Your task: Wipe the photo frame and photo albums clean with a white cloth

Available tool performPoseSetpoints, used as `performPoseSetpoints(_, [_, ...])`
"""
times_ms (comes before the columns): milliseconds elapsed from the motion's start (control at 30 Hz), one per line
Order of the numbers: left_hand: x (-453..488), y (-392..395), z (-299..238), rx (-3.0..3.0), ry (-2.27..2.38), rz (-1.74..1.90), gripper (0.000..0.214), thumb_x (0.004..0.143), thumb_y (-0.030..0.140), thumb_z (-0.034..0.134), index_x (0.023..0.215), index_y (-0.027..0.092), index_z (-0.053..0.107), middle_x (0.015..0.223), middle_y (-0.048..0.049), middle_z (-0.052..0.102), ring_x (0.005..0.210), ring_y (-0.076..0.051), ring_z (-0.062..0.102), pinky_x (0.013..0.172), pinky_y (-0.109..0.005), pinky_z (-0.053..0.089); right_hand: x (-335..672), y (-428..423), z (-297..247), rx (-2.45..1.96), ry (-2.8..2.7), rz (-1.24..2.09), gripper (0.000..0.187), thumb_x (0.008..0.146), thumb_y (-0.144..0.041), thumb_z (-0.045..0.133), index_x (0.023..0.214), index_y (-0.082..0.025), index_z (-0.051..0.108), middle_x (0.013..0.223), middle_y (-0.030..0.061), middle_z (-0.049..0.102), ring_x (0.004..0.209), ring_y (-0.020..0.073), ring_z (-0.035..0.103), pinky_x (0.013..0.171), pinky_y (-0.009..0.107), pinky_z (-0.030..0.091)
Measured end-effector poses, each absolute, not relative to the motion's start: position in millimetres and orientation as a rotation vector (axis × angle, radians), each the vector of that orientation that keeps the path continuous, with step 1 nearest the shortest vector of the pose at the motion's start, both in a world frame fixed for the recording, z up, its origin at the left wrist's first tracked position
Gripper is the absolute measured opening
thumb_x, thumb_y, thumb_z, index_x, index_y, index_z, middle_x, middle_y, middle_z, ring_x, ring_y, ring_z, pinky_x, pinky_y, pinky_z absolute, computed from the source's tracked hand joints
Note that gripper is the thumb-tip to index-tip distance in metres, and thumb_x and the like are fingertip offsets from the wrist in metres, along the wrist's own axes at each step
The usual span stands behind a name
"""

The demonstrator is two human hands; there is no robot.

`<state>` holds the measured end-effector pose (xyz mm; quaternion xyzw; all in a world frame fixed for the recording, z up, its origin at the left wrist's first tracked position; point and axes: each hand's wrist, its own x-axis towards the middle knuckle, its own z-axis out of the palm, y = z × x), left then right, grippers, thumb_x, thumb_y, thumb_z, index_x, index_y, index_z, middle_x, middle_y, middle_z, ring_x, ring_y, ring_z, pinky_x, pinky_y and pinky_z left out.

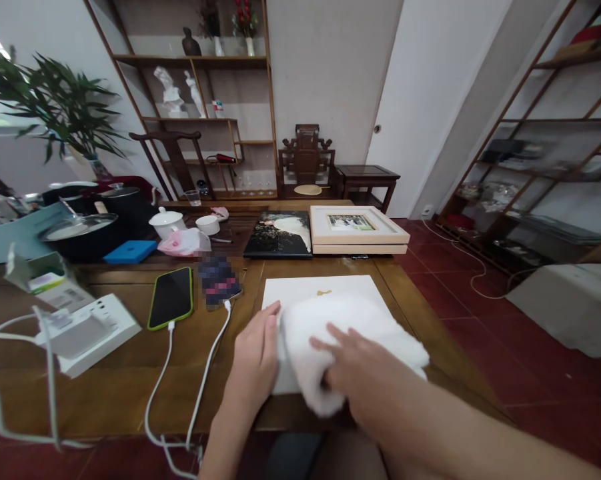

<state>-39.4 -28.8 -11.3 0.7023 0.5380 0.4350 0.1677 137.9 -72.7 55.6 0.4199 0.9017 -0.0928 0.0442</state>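
Observation:
A fluffy white cloth [360, 333] lies bunched on a flat white board [315, 290] at the near edge of the wooden table [120, 387]. My right hand [353, 370] rests on top of the cloth with its fingers stretched out and pressing into it. My left hand [255, 360] lies flat at the board's left edge, fingers together and extended, touching the cloth's side. A small yellowish mark [323, 292] shows on the board beyond the cloth.
A green-cased phone [171, 297] and a blurred second device [219, 281] lie left of the board, both on white cables [200, 393]. Framed pictures [355, 228] and a dark picture [280, 235] sit farther back. Pots, cups, a blue box and white boxes [87, 330] crowd the left.

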Motion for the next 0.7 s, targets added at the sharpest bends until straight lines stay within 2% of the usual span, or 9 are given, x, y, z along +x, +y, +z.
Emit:
performPoseSetpoints(133, [-38.8,-25.8,-17.8,2.151,1.545,1.178,0.031,0.088,0.026,0.043,0.101,0.012,0.067,0.110,-0.0141,0.068,0.105,-0.025,0.063,0.096,-0.040,0.047,153.1,-18.1,72.4,1.449,2.641,-0.149,0.038,0.071,0.001,0.041,0.093,-0.014,0.067,0.097,0.0155,0.067,0.099,0.0276,0.060,0.078,0.034,0.045])
performPoseSetpoints(200, [-38.9,-24.8,-19.8,2.205,1.525,1.194,0.029,0.086,0.023,0.044,0.099,0.013,0.068,0.109,-0.0131,0.068,0.105,-0.026,0.063,0.095,-0.040,0.047,147.2,8.6,78.2,1.435,2.631,-0.121,0.036,0.071,0.001,0.040,0.090,-0.014,0.067,0.090,0.0140,0.067,0.085,0.0248,0.063,0.067,0.030,0.043])
performPoseSetpoints(267, [-39.1,-24.5,-19.9,2.251,1.499,1.209,0.027,0.086,0.021,0.044,0.098,0.015,0.068,0.106,-0.0113,0.070,0.105,-0.025,0.062,0.094,-0.040,0.048,132.2,28.9,81.4,1.388,2.635,-0.122,0.032,0.071,-0.002,0.042,0.088,-0.013,0.067,0.089,0.0138,0.068,0.080,0.0238,0.063,0.061,0.028,0.040])
performPoseSetpoints(500, [-41.9,-26.1,-14.1,2.267,1.505,1.187,0.025,0.085,0.020,0.045,0.095,0.017,0.068,0.094,-0.0089,0.073,0.091,-0.023,0.069,0.080,-0.032,0.056,82.3,45.9,81.6,1.223,2.726,-0.189,0.025,0.073,-0.011,0.050,0.090,-0.016,0.067,0.096,0.0109,0.068,0.084,0.0227,0.061,0.059,0.026,0.037])
performPoseSetpoints(700, [-42.0,-24.6,-20.0,2.267,1.512,1.211,0.027,0.085,0.019,0.044,0.098,0.015,0.067,0.108,-0.0122,0.068,0.104,-0.024,0.063,0.093,-0.038,0.049,146.6,47.3,76.5,1.400,2.656,-0.167,0.032,0.068,-0.002,0.043,0.085,-0.015,0.067,0.087,0.0101,0.068,0.080,0.0219,0.062,0.062,0.026,0.038])
